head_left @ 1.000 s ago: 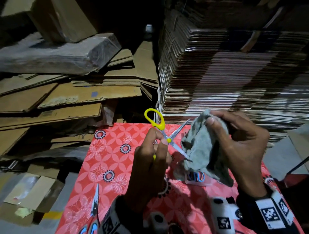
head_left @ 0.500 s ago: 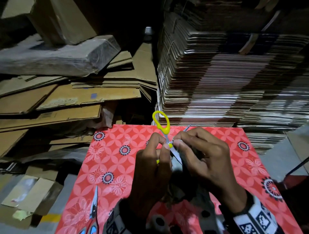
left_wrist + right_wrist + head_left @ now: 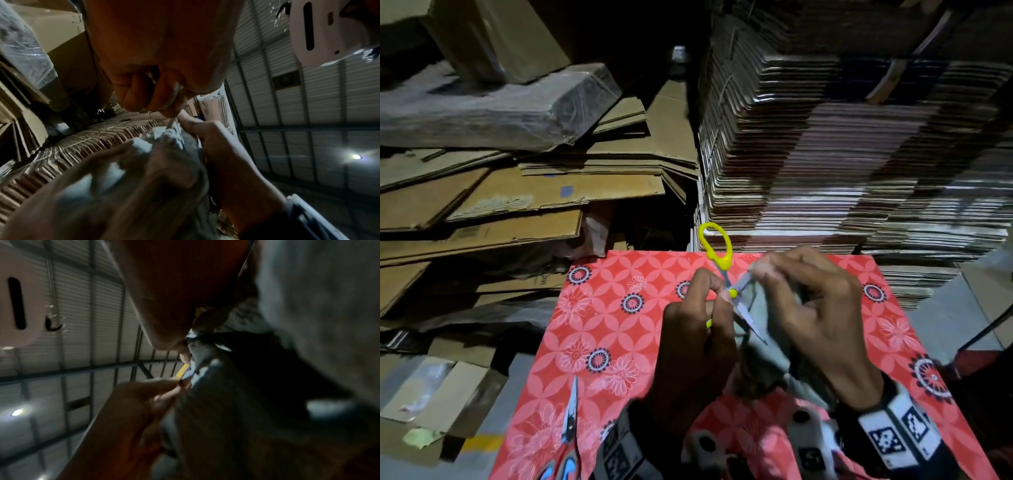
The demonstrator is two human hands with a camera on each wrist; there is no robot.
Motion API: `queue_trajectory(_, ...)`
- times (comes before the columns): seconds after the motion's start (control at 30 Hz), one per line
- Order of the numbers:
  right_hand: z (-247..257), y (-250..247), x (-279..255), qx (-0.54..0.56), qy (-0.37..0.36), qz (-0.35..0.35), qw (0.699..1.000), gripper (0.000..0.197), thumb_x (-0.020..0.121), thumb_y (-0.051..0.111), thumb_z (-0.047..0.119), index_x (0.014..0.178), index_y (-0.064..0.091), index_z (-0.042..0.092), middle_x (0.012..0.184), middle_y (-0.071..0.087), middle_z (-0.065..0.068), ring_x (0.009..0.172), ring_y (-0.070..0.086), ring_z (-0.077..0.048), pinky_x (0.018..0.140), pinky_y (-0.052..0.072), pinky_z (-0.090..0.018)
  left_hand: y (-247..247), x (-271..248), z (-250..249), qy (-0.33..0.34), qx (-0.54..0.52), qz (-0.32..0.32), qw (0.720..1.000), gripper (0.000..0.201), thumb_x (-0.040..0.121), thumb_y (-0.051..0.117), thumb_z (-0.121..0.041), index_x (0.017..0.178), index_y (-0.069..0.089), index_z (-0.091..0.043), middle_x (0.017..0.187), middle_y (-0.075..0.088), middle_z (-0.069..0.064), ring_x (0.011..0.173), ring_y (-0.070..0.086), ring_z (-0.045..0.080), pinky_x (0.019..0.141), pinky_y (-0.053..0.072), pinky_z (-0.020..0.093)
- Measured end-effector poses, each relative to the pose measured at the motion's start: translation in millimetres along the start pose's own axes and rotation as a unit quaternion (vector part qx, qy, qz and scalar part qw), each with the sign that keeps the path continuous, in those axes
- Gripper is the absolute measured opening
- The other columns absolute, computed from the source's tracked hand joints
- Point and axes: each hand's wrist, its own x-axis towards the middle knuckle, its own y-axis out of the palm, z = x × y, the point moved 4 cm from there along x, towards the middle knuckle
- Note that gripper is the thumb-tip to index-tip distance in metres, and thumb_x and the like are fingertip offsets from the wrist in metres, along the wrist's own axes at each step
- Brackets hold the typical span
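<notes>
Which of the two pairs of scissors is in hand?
The yellow-handled scissors, held by the left hand; the red-and-blue-handled scissors lie untouched on the red table cover.

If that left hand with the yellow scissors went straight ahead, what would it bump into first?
Probably the stack of flattened cardboard beyond the red table: the left hand and its yellow scissors point that way. Depth is hard to judge.
</notes>
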Motion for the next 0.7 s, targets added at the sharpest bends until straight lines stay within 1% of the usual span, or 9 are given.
queue_trajectory(0.1,-4.5,-4.0,4.7,0.004,0.022,-0.037,0.999,0.009,0.094,0.074,0.013,0.092,0.081,0.019,0.082,0.067,0.007,0.078,0.062,-0.004,0.068,0.046,-0.022,0.4,-1.2,-4.1,0.016,0.008,-0.003,1.0,0.012,0.105,0.045,-0.015,0.095,0.05,-0.02,0.049,0.048,0.001,0.039,0.046,0.008,0.042,0.034,0.025)
queue_trajectory(0.17,3.5,6.2,-6.4,-0.004,0.011,-0.006,1.0,0.011,0.094,0.071,0.015,0.091,0.081,0.016,0.08,0.064,0.007,0.078,0.062,-0.004,0.069,0.043,-0.017,1.0,-2.2,-1.4,0.01,0.005,-0.002,1.0,0.011,0.106,0.045,-0.02,0.096,0.048,-0.023,0.05,0.052,0.0,0.041,0.051,0.009,0.042,0.039,0.032)
queue_trajectory(0.23,11.0,13.5,-14.3,0.007,-0.007,0.042,0.999,0.011,0.093,0.071,0.014,0.091,0.082,0.016,0.08,0.064,0.005,0.078,0.063,-0.007,0.068,0.044,-0.017,0.6,-3.4,1.0,0.004,0.0,0.0,1.0,0.011,0.107,0.043,-0.027,0.097,0.047,-0.026,0.051,0.053,0.003,0.042,0.055,0.014,0.043,0.041,0.042)
queue_trajectory(0.3,8.0,8.8,-6.6,0.022,-0.018,0.047,0.998,0.013,0.092,0.072,0.013,0.089,0.081,0.022,0.08,0.064,0.006,0.076,0.063,-0.009,0.067,0.046,-0.02,0.5,-2.6,0.7,0.007,0.007,0.001,1.0,0.011,0.107,0.044,-0.025,0.096,0.049,-0.024,0.052,0.052,0.003,0.042,0.056,0.014,0.043,0.043,0.043)
queue_trajectory(0.43,-6.2,-5.8,8.1,0.047,0.036,-0.028,0.998,0.014,0.092,0.073,0.022,0.093,0.079,0.035,0.083,0.069,0.004,0.079,0.065,-0.012,0.069,0.05,-0.034,-0.5,-1.6,-5.5,0.024,0.017,0.002,1.0,0.012,0.105,0.046,-0.013,0.095,0.051,-0.016,0.049,0.045,0.004,0.038,0.041,0.006,0.042,0.029,0.019)
queue_trajectory(0.47,-3.0,-2.0,2.5,0.047,0.036,-0.021,0.998,0.013,0.092,0.073,0.021,0.093,0.081,0.032,0.083,0.068,0.006,0.08,0.065,-0.01,0.07,0.05,-0.033,-0.8,-1.5,-5.0,0.021,0.02,0.0,1.0,0.012,0.105,0.046,-0.014,0.095,0.051,-0.016,0.049,0.046,0.003,0.038,0.042,0.005,0.043,0.029,0.018)
queue_trajectory(0.53,9.1,10.9,-12.2,0.043,0.017,0.029,0.999,0.013,0.091,0.073,0.017,0.09,0.082,0.026,0.082,0.067,0.009,0.08,0.066,-0.01,0.069,0.048,-0.025,-1.0,-1.3,-1.9,0.011,0.02,-0.01,1.0,0.013,0.105,0.046,-0.022,0.094,0.051,-0.018,0.051,0.051,0.002,0.041,0.05,0.009,0.042,0.036,0.029)
queue_trajectory(0.6,13.7,13.7,-15.4,0.059,-0.001,0.06,0.996,0.017,0.091,0.074,0.014,0.088,0.081,0.03,0.081,0.065,0.01,0.078,0.066,-0.009,0.068,0.046,-0.018,-0.4,-1.9,0.2,0.005,0.018,-0.007,1.0,0.014,0.105,0.045,-0.025,0.094,0.051,-0.018,0.052,0.052,0.003,0.042,0.052,0.011,0.043,0.038,0.037)
queue_trajectory(0.7,-4.4,-4.4,3.2,0.051,0.011,0.001,0.999,0.028,0.091,0.075,0.016,0.093,0.075,0.044,0.079,0.065,0.008,0.075,0.062,-0.006,0.066,0.045,-0.02,1.0,-3.2,-4.8,0.011,0.007,0.014,1.0,0.012,0.106,0.046,-0.017,0.095,0.051,-0.018,0.049,0.047,0.004,0.038,0.044,0.007,0.042,0.031,0.025)
